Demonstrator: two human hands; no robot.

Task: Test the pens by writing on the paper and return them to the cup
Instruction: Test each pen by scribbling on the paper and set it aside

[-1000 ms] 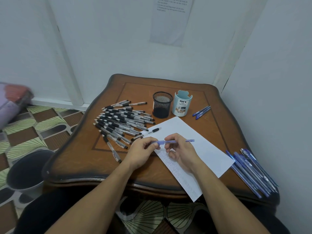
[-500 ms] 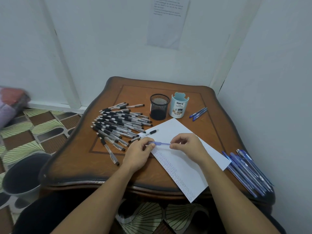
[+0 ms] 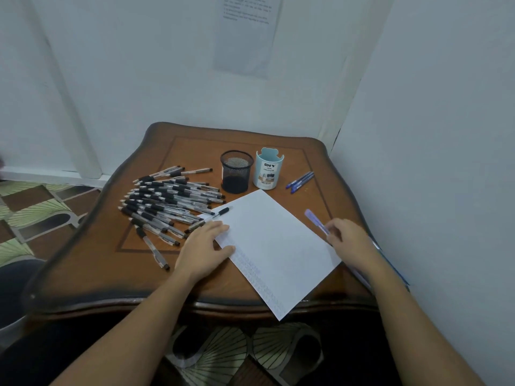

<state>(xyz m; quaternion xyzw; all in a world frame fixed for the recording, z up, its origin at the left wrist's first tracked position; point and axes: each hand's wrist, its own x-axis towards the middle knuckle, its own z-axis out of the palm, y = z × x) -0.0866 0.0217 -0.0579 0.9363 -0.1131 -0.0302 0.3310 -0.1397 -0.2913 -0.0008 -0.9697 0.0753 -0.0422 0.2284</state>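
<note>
Lying flat, left hand (image 3: 204, 247) presses paper (image 3: 274, 238); right hand (image 3: 350, 240) pinches pen (image 3: 315, 220).

Blue pen (image 3: 317, 221) held at the right edge of the white paper (image 3: 273, 246)
The right hand (image 3: 348, 240) pinches it, free end pointing up and away; the paper lies askew, blue scribbles along its near-left edge; black pens (image 3: 167, 201) fan out left of the upright mesh cup (image 3: 237, 172).
</note>
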